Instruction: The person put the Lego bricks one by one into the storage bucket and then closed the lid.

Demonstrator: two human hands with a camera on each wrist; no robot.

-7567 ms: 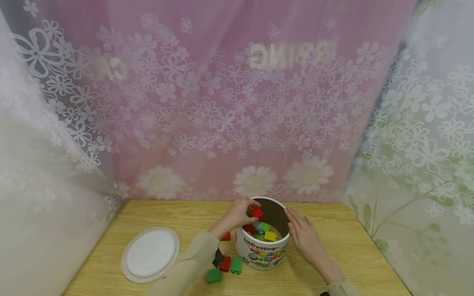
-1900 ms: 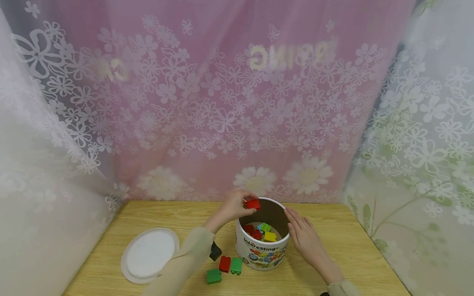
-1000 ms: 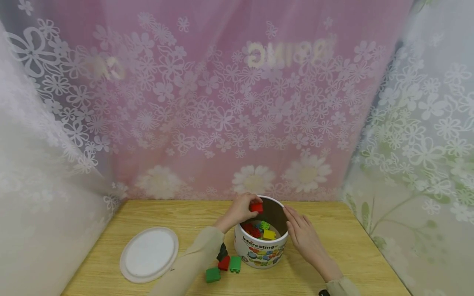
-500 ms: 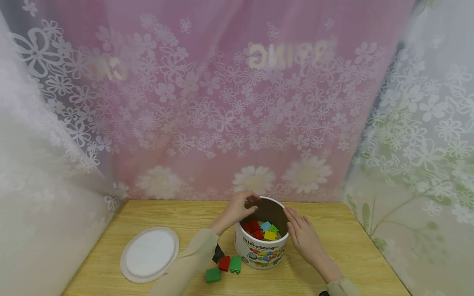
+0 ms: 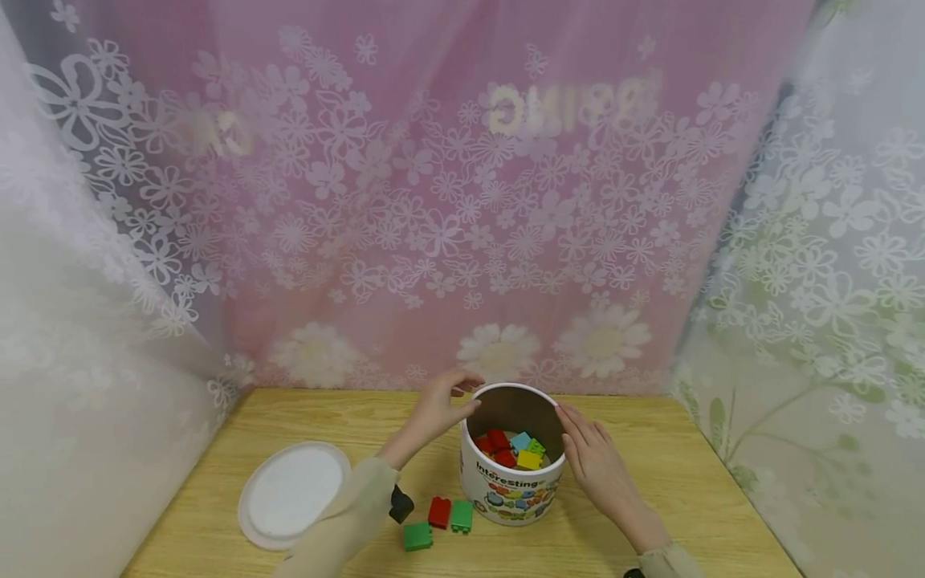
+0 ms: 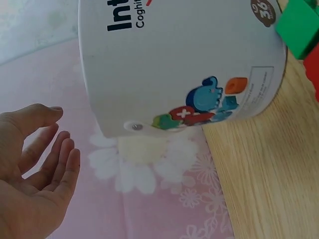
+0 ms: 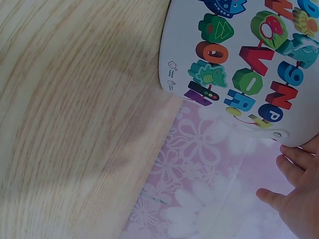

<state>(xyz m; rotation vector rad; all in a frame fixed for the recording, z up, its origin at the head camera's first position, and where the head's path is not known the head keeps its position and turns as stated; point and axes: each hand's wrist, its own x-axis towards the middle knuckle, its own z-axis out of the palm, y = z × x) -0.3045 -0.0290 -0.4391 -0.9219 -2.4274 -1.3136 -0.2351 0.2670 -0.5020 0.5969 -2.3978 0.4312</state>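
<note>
A round white bucket (image 5: 509, 498) with printed pictures stands on the table, several red, blue, green and yellow toy bricks (image 5: 499, 440) lying inside it. My left hand (image 5: 437, 411) hovers at the bucket's left rim, fingers loosely bent with nothing between them; the left wrist view shows the same hand (image 6: 40, 164) beside the bucket wall. My right hand (image 5: 596, 466) rests straight fingers against the bucket's right rim. In front of the bucket lie a red brick (image 5: 439, 512), a green brick (image 5: 462, 516) and another green brick (image 5: 417, 536).
A round white lid (image 5: 294, 496) lies flat on the left of the wooden table (image 5: 650, 449). Behind the table hangs a pink flowered curtain (image 5: 433, 201), with pale curtains at both sides.
Red bricks went from the table into the bucket; my left hand let the last one go there within the past second. That hand has since drawn back left; the right hand stayed at the rim.
</note>
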